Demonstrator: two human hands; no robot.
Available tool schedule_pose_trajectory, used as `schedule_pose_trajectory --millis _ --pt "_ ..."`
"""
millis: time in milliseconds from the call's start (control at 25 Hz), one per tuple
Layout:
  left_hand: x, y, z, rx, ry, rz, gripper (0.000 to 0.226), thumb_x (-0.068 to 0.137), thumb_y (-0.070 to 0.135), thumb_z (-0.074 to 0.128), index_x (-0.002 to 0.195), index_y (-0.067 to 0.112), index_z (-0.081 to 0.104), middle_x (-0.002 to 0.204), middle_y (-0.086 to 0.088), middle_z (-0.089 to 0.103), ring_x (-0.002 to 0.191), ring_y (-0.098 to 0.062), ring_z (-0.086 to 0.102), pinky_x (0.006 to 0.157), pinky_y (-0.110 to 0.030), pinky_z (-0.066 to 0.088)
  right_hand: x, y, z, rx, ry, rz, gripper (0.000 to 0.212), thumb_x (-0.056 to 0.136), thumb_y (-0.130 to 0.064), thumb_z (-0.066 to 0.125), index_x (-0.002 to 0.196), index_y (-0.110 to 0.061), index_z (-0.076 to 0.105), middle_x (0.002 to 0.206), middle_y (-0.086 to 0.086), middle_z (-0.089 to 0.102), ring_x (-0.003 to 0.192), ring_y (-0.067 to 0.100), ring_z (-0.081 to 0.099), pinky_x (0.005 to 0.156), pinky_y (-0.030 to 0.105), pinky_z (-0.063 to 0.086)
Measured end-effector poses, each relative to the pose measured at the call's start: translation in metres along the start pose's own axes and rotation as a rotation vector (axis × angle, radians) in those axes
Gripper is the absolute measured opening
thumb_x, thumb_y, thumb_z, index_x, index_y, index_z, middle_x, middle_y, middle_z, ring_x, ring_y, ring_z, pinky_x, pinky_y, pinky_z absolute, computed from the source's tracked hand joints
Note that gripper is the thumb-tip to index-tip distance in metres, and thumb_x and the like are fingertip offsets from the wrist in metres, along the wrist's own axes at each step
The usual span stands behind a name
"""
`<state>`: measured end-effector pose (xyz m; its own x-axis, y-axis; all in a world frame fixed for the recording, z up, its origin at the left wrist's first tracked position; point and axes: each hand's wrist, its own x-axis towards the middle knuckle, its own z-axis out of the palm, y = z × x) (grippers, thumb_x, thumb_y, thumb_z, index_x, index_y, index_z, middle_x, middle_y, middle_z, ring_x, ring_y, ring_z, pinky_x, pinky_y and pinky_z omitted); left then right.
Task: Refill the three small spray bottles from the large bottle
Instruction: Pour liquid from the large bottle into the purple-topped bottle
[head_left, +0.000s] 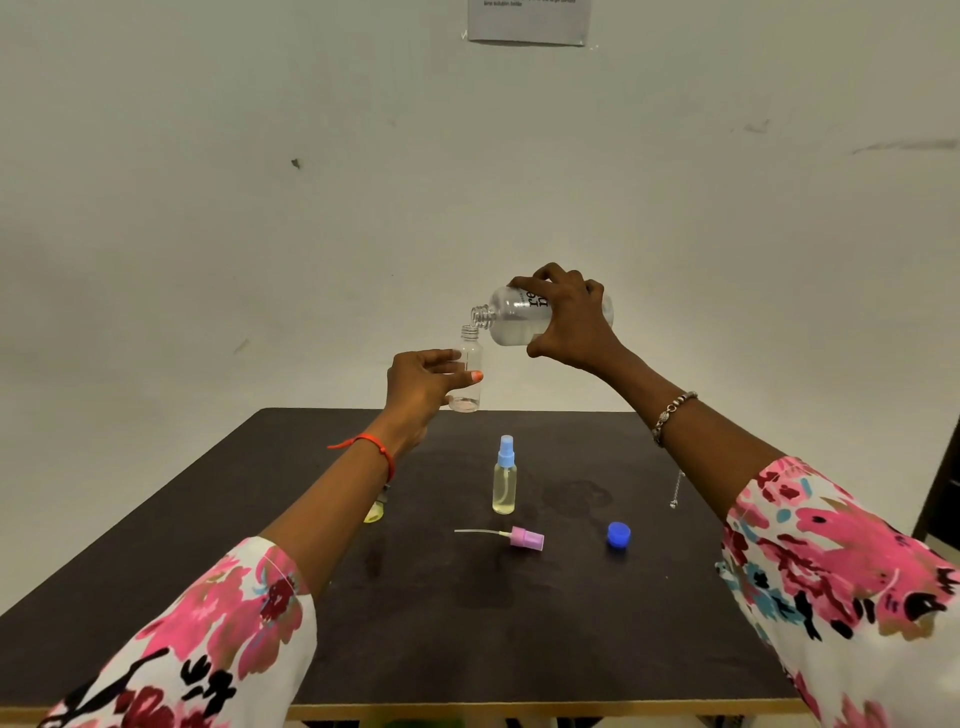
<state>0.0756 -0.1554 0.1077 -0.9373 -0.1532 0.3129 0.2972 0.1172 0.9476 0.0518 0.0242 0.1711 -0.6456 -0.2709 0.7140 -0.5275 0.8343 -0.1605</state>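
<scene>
two grips aloft: left hand round small bottle, right hand round tilted large bottle

Large bottle tilted in right hand, neck just above uncapped small bottle in left hand

The desk is dark brown, the sleeves white with pink, teal and black flowers, the cap blue, the spray head pink, the standing bottle pale yellow under a light blue sprayer, the small bottle and large bottle clear.
</scene>
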Motion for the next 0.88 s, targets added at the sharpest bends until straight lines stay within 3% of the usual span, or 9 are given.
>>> schedule_pose_trajectory --millis 240,400,760,880 --pt "-0.0004 0.0003 0.0004 0.004 0.002 -0.006 0.051 0.075 0.009 0.072 0.123 0.003 0.056 0.123 -0.017 0.061 0.114 -0.03 0.059 0.088 -0.038 0.051 -0.0015 -0.0003 0.0002 0.003 -0.004 0.003 0.075 0.054 -0.01 0.076 0.125 -0.022 0.052 0.117 0.006 0.051 0.108 0.026 0.045 0.09 0.033 0.02" --pt "-0.0011 -0.0002 0.0004 -0.015 -0.006 -0.015 0.051 0.074 0.009 0.073 0.122 0.003 0.056 0.12 -0.017 0.063 0.111 -0.029 0.06 0.081 -0.032 0.051 -0.0021 -0.0004 -0.0007 0.004 -0.004 0.005 0.075 0.054 -0.01 0.076 0.125 -0.022 0.052 0.118 0.006 0.051 0.108 0.026 0.045 0.092 0.034 0.022" --pt "-0.0004 -0.0034 -0.0005 -0.017 -0.004 -0.024 0.053 0.073 0.009 0.075 0.122 0.003 0.057 0.117 -0.016 0.064 0.107 -0.026 0.062 0.081 -0.032 0.052 -0.0033 0.0007 0.0025 0.007 -0.011 0.009 0.075 0.055 -0.011 0.076 0.125 -0.022 0.052 0.118 0.006 0.051 0.109 0.026 0.045 0.09 0.032 0.02" --pt "-0.0006 -0.0038 -0.0008 -0.023 -0.003 -0.027 0.051 0.072 0.009 0.075 0.12 0.003 0.058 0.115 -0.016 0.065 0.1 -0.023 0.062 0.073 -0.029 0.052 -0.0032 0.0005 0.004 0.0 -0.016 0.011 0.075 0.055 -0.011 0.076 0.125 -0.022 0.052 0.118 0.006 0.051 0.109 0.026 0.045 0.091 0.034 0.022"
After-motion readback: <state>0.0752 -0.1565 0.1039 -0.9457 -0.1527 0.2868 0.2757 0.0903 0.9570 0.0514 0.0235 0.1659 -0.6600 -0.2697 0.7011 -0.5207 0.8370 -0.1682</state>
